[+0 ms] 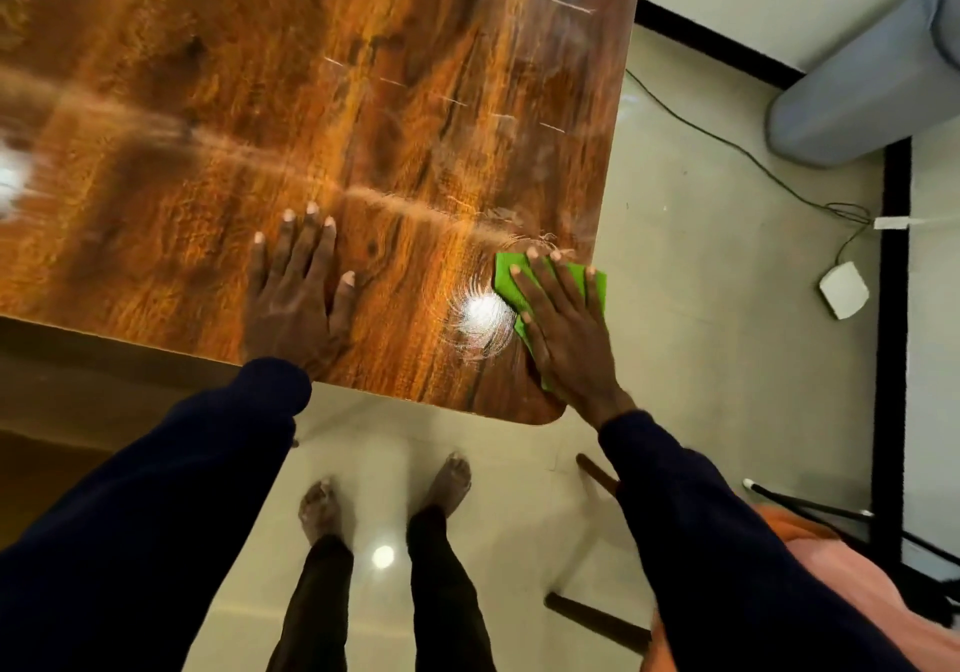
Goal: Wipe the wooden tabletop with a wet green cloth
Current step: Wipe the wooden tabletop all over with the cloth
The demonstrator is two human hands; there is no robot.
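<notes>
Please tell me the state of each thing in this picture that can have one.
wooden tabletop: glossy, with streaks and swirl marks.
left hand: open, flat on bare wood.
right hand: open, fingers straight, palm down.
green cloth: flat near the right edge of the wooden tabletop, pressed under the right hand, apart from the left hand.
white box: lying on the floor.

Glossy wooden tabletop [311,100]; matt, ribbed green cloth [506,276].
</notes>
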